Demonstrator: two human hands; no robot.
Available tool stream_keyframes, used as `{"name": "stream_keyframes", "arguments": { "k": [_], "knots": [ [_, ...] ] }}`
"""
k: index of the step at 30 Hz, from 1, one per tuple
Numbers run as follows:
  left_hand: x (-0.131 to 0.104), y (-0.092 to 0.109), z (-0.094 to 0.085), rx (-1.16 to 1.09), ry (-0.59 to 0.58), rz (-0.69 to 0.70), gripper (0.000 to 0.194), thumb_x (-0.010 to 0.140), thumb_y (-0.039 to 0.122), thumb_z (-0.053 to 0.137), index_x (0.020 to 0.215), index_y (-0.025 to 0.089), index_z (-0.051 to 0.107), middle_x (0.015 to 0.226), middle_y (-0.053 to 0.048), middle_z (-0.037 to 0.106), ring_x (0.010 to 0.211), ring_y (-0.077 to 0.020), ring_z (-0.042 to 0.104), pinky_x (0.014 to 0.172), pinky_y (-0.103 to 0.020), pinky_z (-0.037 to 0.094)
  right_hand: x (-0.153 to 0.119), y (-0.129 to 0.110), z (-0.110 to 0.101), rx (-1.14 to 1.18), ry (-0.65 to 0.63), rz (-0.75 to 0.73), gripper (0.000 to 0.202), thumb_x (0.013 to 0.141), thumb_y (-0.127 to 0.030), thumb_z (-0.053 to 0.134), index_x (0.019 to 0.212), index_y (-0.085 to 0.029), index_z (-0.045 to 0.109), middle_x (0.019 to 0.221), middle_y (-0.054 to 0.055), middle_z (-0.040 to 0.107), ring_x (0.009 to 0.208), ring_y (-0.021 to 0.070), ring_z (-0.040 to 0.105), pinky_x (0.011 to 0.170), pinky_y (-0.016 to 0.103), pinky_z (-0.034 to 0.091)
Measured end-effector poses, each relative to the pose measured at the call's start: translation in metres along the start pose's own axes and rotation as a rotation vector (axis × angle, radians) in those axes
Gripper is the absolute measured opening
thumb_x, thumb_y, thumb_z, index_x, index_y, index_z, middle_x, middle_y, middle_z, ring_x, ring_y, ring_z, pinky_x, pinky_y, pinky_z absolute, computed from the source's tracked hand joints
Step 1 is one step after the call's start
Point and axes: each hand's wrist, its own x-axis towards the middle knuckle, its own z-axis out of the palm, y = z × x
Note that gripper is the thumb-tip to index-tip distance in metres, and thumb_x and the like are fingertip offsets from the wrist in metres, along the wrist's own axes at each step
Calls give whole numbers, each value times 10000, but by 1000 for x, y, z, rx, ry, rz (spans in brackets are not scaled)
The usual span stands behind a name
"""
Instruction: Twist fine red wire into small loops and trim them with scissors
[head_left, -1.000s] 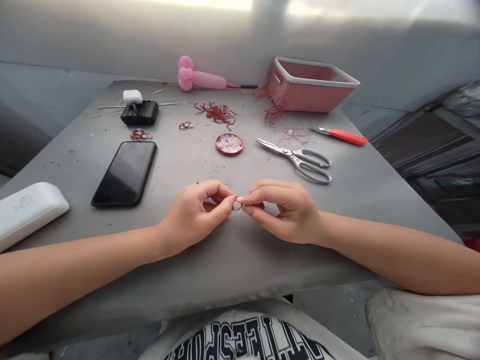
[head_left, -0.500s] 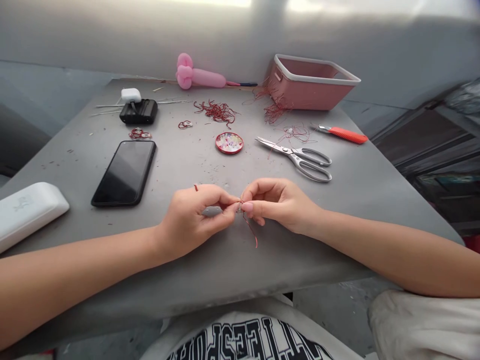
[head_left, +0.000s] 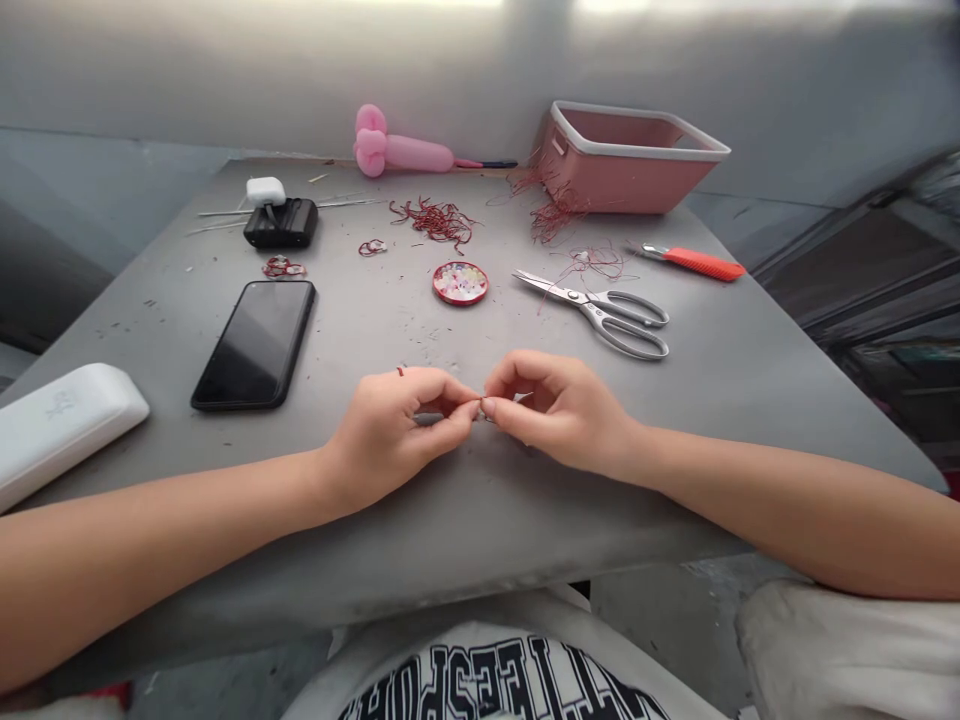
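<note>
My left hand [head_left: 401, 425] and my right hand [head_left: 566, 410] meet fingertip to fingertip above the near part of the table. Between the two pinches runs a thin red cord [head_left: 481, 401], mostly covered by the fingers. Something small and pale shows just under the fingertips, too little of it to name. A short bit of red cord sticks up at the back of my left hand. Beyond the hands lies a round red lid [head_left: 460, 284] full of pastel beads. To its right, grey-handled scissors [head_left: 600, 312] rest with their blades pointing left.
A phone [head_left: 256, 345] and a white case [head_left: 67, 430] lie at left, a black box [head_left: 281, 225] behind them. Cut red cords [head_left: 439, 222] and a pink balloon [head_left: 412, 153] sit farther back. At right are a pink basket [head_left: 630, 165] and an orange-handled cutter [head_left: 701, 263].
The red cord tail that hung below my right fingers no longer shows there. My right fingertips have shifted slightly on the cord; both hands remain together.
</note>
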Motion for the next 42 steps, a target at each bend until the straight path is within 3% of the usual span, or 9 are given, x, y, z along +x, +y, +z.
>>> {"name": "stream_keyframes", "arguments": {
  "k": [3,6,21,25,27,32,35,39,42],
  "knots": [
    [3,2,-1,-71,-11,-83,115,872,200,608,877,179,720,795,15,765,706,-99,695,662,-164,554,7,1,-8,389,-174,256,210,821,-346,674,791,-144,626,631,-4,616,511,83,561,402,175,423],
    [4,3,-1,-97,-20,-87,130,891,220,594,904,177,717,809,6,764,685,-100,689,662,-180,568,11,2,-12,571,-244,353,198,788,-306,729,771,-118,670,648,14,642,549,87,596,373,144,428],
    [3,4,-2,-105,16,-22,123,888,201,589,874,167,707,787,-14,761,717,-114,698,668,-195,581,10,3,-9,696,-252,347,138,711,-224,812,781,-129,740,743,25,700,563,76,616,388,141,482],
    [3,3,-1,-137,-3,-24,109,878,171,584,836,161,684,782,-14,754,690,-107,690,640,-189,572,8,2,-9,503,-241,281,155,781,-282,743,785,-138,688,612,-12,645,481,64,555,417,170,460],
    [3,3,-1,-132,-17,-7,100,870,169,592,819,158,677,761,-8,746,662,-96,673,626,-178,557,5,3,-10,256,-189,144,121,830,-260,669,791,-146,671,598,-20,626,475,62,534,449,185,453],
    [4,1,-1,-161,-128,-8,113,864,172,585,799,151,674,681,15,695,593,-75,613,561,-154,507,1,7,-14,-552,73,-672,79,854,-112,601,802,-143,653,754,48,664,631,96,568,561,215,474],
    [5,0,-1,-147,-171,10,138,867,152,564,810,147,690,669,19,677,586,-67,588,564,-145,487,-1,10,-18,-812,131,-934,84,888,-106,581,832,-140,633,788,81,676,679,132,599,601,251,498],
    [6,0,0,-141,-173,20,161,867,154,551,827,148,707,673,18,676,577,-68,569,555,-152,466,-1,10,-18,-843,159,-921,76,877,-135,589,814,-169,615,796,65,680,691,139,602,634,264,516],
    [6,2,-1,-98,-171,9,161,856,166,553,809,164,707,629,33,650,548,-72,542,542,-167,447,-1,4,-16,-553,81,-466,59,832,-146,588,792,-179,616,779,30,673,661,111,585,600,230,499]
  ]
}}
